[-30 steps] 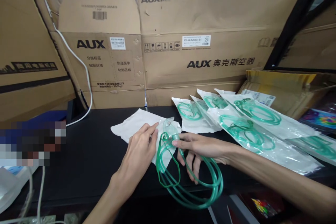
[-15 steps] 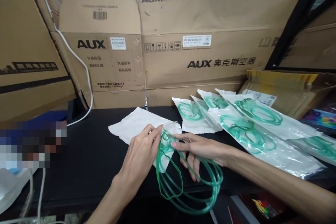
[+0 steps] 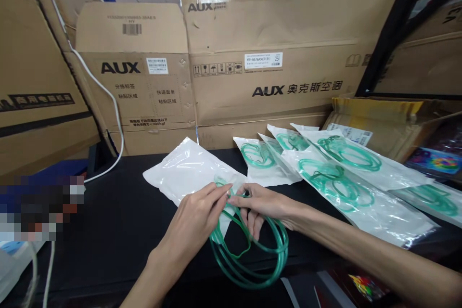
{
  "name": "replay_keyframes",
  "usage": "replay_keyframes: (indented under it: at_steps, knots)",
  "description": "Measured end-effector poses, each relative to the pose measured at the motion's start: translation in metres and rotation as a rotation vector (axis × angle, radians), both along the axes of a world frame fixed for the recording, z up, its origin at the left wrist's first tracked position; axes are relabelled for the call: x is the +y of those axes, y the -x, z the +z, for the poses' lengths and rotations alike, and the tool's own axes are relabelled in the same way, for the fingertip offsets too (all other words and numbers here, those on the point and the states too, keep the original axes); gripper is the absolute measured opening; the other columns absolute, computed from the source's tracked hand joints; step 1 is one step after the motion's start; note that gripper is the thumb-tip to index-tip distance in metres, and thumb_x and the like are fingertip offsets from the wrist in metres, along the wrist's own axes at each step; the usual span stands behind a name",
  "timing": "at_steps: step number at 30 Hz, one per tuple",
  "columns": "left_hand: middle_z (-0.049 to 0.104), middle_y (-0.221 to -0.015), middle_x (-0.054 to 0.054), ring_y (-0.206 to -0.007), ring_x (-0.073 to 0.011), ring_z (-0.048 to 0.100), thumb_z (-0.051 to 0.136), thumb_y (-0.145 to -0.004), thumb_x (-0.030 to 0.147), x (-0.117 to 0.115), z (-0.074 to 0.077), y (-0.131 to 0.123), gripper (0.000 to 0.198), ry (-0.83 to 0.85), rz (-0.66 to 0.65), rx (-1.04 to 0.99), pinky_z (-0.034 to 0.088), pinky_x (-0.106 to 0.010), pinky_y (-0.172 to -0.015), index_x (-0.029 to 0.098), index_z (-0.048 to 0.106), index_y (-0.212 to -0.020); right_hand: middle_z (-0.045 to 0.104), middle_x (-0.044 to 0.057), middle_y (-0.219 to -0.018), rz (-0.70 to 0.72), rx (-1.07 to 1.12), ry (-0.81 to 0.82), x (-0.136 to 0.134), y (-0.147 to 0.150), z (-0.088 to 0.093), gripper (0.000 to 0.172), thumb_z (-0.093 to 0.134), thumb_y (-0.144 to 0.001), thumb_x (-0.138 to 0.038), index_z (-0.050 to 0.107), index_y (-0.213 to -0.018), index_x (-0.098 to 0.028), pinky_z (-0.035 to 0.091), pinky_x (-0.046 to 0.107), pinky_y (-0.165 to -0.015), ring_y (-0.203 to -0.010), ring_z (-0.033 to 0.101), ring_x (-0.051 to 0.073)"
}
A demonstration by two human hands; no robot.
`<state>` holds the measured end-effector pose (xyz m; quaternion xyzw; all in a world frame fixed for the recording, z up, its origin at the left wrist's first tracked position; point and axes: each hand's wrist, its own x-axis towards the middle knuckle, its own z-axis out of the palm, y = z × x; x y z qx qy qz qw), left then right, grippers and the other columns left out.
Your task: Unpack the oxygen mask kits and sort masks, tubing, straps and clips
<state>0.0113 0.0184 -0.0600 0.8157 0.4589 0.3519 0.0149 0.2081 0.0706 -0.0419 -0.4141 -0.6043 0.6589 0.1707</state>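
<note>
A white plastic pouch (image 3: 184,171) lies on the black table (image 3: 119,221), its open end toward me. A coil of green tubing (image 3: 249,255) hangs from that end over the table's front edge. The clear mask on the tubing is mostly hidden inside the pouch mouth. My left hand (image 3: 197,216) pinches the pouch edge at the tubing, fingers closed. My right hand (image 3: 262,204) meets it from the right, fingers closed on the green tubing at the pouch mouth.
Several sealed pouches with green tubing (image 3: 335,178) lie fanned out on the right of the table. Large AUX cardboard boxes (image 3: 252,57) wall the back and left. A white cable (image 3: 111,106) runs down the boxes. A yellow-lined open box (image 3: 382,120) stands at the right.
The clear mask has gone into the pouch mouth. Both hands have closed together at the opening, and the pouch has puffed up and shifted slightly left. The tubing coil has drawn in.
</note>
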Motion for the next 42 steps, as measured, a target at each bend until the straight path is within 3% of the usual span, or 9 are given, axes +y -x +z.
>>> replay_keyframes:
  at_steps: [3,7,10,16,20,27,30,34,42]
  knots:
    - [0.073,-0.119,-0.005,-0.102,-0.0211,0.071,0.048,-0.104,0.025,0.002,-0.001,0.000,0.032,0.037,0.010,-0.045,0.056,-0.033,-0.089,0.025,0.066,-0.130,0.073,0.006,-0.071,0.000,0.080,0.070,-0.002,-0.004,-0.001,0.044,0.079,-0.082,-0.049,0.054,-0.093,-0.014,0.062,0.027,-0.054,-0.056,0.073,0.019]
    - [0.074,-0.123,-0.004,-0.109,-0.0226,0.071,0.049,-0.104,0.028,0.003,-0.001,-0.001,0.032,0.084,0.027,-0.082,0.056,-0.036,-0.093,0.026,0.066,-0.131,0.075,0.009,-0.097,-0.082,0.221,0.118,-0.013,-0.015,0.002,0.050,0.090,-0.073,-0.030,0.061,-0.109,-0.010,0.063,0.030,-0.085,-0.086,0.078,0.021]
    - [0.074,-0.124,-0.002,-0.111,-0.0208,0.070,0.049,-0.104,0.029,0.001,0.001,-0.002,0.032,0.100,-0.015,-0.149,0.055,-0.035,-0.097,0.028,0.067,-0.131,0.073,0.006,-0.098,-0.096,0.282,0.095,-0.019,-0.017,0.001,0.054,0.092,-0.069,-0.022,0.066,-0.114,-0.010,0.060,0.032,-0.095,-0.094,0.075,0.020]
    - [0.076,-0.118,-0.001,-0.104,-0.0185,0.071,0.050,-0.104,0.025,-0.003,0.007,-0.006,0.032,0.145,-0.139,-0.226,0.055,-0.031,-0.092,0.030,0.067,-0.131,0.076,0.008,-0.096,-0.139,0.400,0.031,-0.012,0.004,-0.007,0.035,0.086,-0.075,-0.022,0.075,-0.104,-0.007,0.051,0.035,-0.108,-0.103,0.072,0.021]
    - [0.076,-0.120,-0.002,-0.106,-0.0213,0.071,0.049,-0.104,0.027,-0.001,0.004,-0.005,0.031,0.154,-0.103,-0.211,0.057,-0.034,-0.092,0.030,0.069,-0.129,0.077,0.010,-0.096,-0.192,0.438,0.104,-0.012,0.003,-0.005,0.022,0.081,-0.080,-0.022,0.075,-0.096,-0.009,0.051,0.036,-0.108,-0.101,0.073,0.020]
    - [0.075,-0.119,-0.003,-0.108,-0.0232,0.072,0.049,-0.104,0.032,0.001,0.000,-0.004,0.030,0.126,0.007,-0.202,0.057,-0.038,-0.096,0.027,0.071,-0.124,0.071,0.014,-0.123,-0.307,0.458,0.161,-0.050,-0.040,0.006,0.026,0.080,-0.085,-0.026,0.072,-0.105,-0.011,0.052,0.039,-0.108,-0.117,0.067,0.026]
    - [0.075,-0.119,-0.002,-0.108,-0.0231,0.072,0.049,-0.104,0.032,0.000,0.001,-0.005,0.031,0.123,0.034,-0.212,0.057,-0.038,-0.096,0.027,0.070,-0.126,0.073,0.013,-0.116,-0.344,0.316,0.111,-0.067,-0.048,0.001,0.042,0.080,-0.085,-0.034,0.067,-0.120,-0.014,0.062,0.033,-0.085,-0.100,0.072,0.022]
    - [0.076,-0.118,-0.002,-0.106,-0.0223,0.072,0.050,-0.104,0.032,0.000,0.001,-0.005,0.030,0.097,0.030,-0.211,0.057,-0.036,-0.095,0.027,0.070,-0.125,0.073,0.007,-0.082,-0.267,0.260,0.068,-0.069,-0.043,-0.005,0.052,0.077,-0.087,-0.041,0.059,-0.127,-0.014,0.055,0.024,-0.056,-0.067,0.068,0.015]
    - [0.076,-0.119,-0.002,-0.105,-0.0206,0.073,0.051,-0.104,0.030,-0.002,0.005,-0.006,0.031,0.106,0.007,-0.226,0.058,-0.032,-0.090,0.026,0.069,-0.129,0.068,0.007,-0.089,-0.309,0.366,-0.094,-0.041,-0.037,-0.003,0.034,0.077,-0.087,-0.039,0.070,-0.103,-0.011,0.059,0.023,-0.066,-0.074,0.066,0.012]
